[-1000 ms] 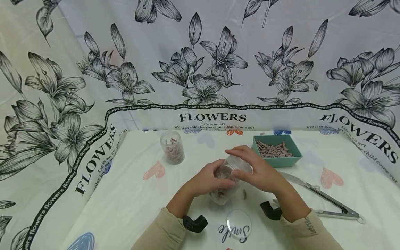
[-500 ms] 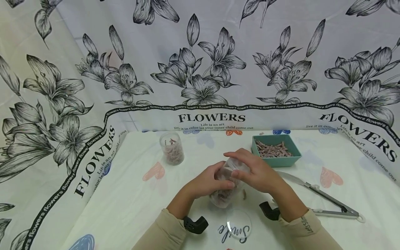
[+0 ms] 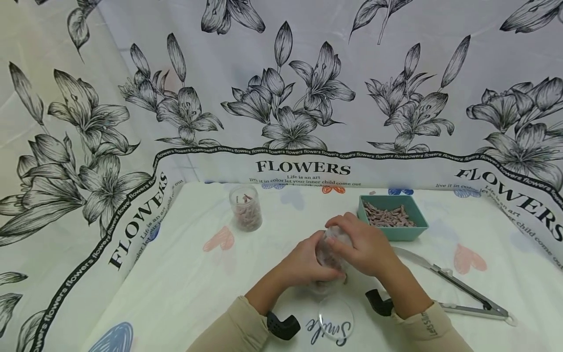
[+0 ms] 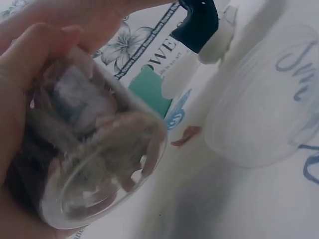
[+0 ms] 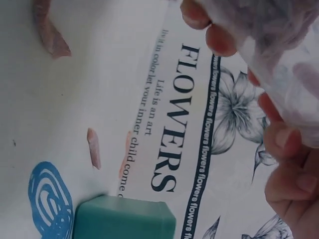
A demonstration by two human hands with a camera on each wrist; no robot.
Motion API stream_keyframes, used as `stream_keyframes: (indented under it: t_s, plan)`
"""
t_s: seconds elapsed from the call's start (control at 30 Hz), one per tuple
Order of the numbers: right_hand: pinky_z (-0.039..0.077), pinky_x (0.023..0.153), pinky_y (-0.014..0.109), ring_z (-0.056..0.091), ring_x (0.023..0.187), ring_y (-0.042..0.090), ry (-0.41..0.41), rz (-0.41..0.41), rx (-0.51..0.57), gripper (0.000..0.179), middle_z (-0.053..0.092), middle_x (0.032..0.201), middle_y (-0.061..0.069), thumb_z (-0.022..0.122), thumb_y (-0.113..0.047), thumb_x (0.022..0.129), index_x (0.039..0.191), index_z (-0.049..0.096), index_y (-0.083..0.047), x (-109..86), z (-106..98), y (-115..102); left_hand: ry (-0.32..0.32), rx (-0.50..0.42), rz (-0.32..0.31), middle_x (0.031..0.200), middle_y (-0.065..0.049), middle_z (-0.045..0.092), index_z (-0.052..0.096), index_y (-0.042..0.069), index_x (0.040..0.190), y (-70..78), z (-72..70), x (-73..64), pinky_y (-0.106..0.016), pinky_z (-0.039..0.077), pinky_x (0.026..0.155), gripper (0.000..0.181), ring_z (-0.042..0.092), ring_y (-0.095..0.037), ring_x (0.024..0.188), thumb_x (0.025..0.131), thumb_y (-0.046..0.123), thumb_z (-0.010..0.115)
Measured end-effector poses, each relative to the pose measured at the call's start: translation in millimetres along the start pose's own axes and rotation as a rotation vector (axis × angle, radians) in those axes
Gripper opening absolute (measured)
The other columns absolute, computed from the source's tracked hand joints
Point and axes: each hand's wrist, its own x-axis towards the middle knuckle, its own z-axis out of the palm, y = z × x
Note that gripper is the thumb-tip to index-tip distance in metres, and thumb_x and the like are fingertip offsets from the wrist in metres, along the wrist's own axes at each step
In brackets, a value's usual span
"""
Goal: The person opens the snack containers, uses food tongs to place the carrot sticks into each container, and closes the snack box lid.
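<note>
A clear plastic jar [image 3: 327, 256] holding several pinkish-brown strips is tilted between both hands, its base toward the person. My left hand [image 3: 301, 268] grips the jar's body, with the thumb across the near side. My right hand [image 3: 367, 247] holds its upper end, thumb and fingers around it; the jar's mouth is mostly hidden by the hands. In the left wrist view, strips press against the jar's clear base [image 4: 107, 179]. A round clear lid [image 3: 335, 319] lies flat on the table just below the jar.
Farther left stands another clear jar [image 3: 247, 215] of strips, without a lid on top. A green box [image 3: 398, 233] full of strips is at the back right. Metal tongs [image 3: 466, 288] lie right of my right arm. Loose strips, including one strip [image 5: 93, 148], lie on the tablecloth.
Both hands and the jar have shifted slightly right in the head view. My right hand has come closer over the jar's upper end, and less of the jar shows between the hands.
</note>
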Motion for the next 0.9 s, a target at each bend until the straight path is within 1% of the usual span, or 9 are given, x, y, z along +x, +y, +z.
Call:
stream_keyframes:
  t_s: [0.13,0.3,0.37,0.57,0.67,0.73,0.8,0.83,0.9]
  plan:
    - [0.036,0.052,0.024,0.042,0.060,0.006,0.043,0.032,-0.065,0.029,0.059,0.096,-0.002,0.055,-0.045,0.093,0.116,0.061,-0.028,1.5,7,0,0.091,0.109,-0.013,0.117,0.012,0.061,0.045,0.031,0.139,-0.4,3.3,0.0,-0.029,0.049,0.085,0.084,0.058,-0.006,0.100,0.067,0.048,0.085]
    - [0.032,0.048,0.026,0.038,0.056,0.009,0.065,0.087,-0.108,0.033,0.056,0.093,0.001,0.054,-0.048,0.092,0.116,0.060,-0.027,2.3,15,-1,0.163,0.191,0.012,0.119,0.007,0.061,0.046,0.025,0.139,-3.0,6.9,2.0,-0.029,0.050,0.085,0.084,0.058,-0.008,0.101,0.068,0.045,0.086]
    - [0.032,0.048,0.026,0.038,0.056,0.010,0.057,0.117,-0.118,0.034,0.054,0.093,0.001,0.054,-0.049,0.091,0.116,0.060,-0.027,2.1,17,-1,0.177,0.216,0.018,0.121,0.006,0.061,0.046,0.023,0.139,-4.0,8.4,2.8,-0.029,0.051,0.085,0.083,0.059,-0.009,0.102,0.069,0.043,0.086]
    - [0.032,0.049,0.027,0.038,0.056,0.013,-0.015,0.197,-0.127,0.037,0.051,0.094,0.001,0.054,-0.052,0.092,0.121,0.057,-0.029,3.9,20,-5,0.212,0.302,0.011,0.123,0.007,0.061,0.046,0.022,0.138,-7.8,10.2,3.6,-0.032,0.052,0.089,0.082,0.059,-0.009,0.106,0.070,0.043,0.086]
    - [0.035,0.050,0.028,0.042,0.058,0.014,-0.030,0.216,-0.118,0.043,0.053,0.099,0.001,0.053,-0.056,0.093,0.126,0.056,-0.029,5.1,19,-9,0.235,0.367,0.037,0.126,0.006,0.058,0.046,0.022,0.138,-10.3,8.4,5.6,-0.033,0.051,0.092,0.082,0.056,-0.009,0.110,0.070,0.047,0.084]
    - [0.041,0.053,0.031,0.049,0.064,0.015,-0.031,0.216,-0.101,0.049,0.055,0.106,0.002,0.053,-0.059,0.092,0.131,0.055,-0.030,5.5,18,-10,0.264,0.427,0.047,0.126,0.003,0.054,0.047,0.022,0.137,-12.5,5.9,7.1,-0.033,0.051,0.090,0.082,0.053,-0.013,0.111,0.070,0.052,0.082]
    - [0.049,0.062,0.037,0.058,0.078,0.019,-0.037,0.206,-0.080,0.059,0.057,0.119,0.003,0.054,-0.064,0.090,0.139,0.051,-0.030,5.7,18,-11,0.292,0.472,0.035,0.123,0.000,0.050,0.046,0.023,0.138,-16.6,2.7,9.3,-0.034,0.049,0.088,0.082,0.048,-0.016,0.110,0.071,0.057,0.080]
    - [0.052,0.068,0.041,0.061,0.087,0.022,-0.048,0.204,-0.057,0.064,0.055,0.127,0.003,0.055,-0.066,0.089,0.142,0.048,-0.031,5.8,18,-11,0.304,0.477,0.027,0.121,0.000,0.049,0.047,0.023,0.137,-19.3,0.7,10.7,-0.035,0.048,0.086,0.082,0.046,-0.017,0.109,0.070,0.059,0.079]
    - [0.054,0.080,0.050,0.062,0.105,0.028,-0.086,0.194,-0.002,0.073,0.047,0.142,0.004,0.057,-0.067,0.087,0.149,0.040,-0.032,5.8,18,-11,0.321,0.418,-0.005,0.119,-0.001,0.050,0.047,0.022,0.138,-24.4,-2.7,13.0,-0.038,0.047,0.087,0.080,0.046,-0.018,0.108,0.072,0.055,0.080]
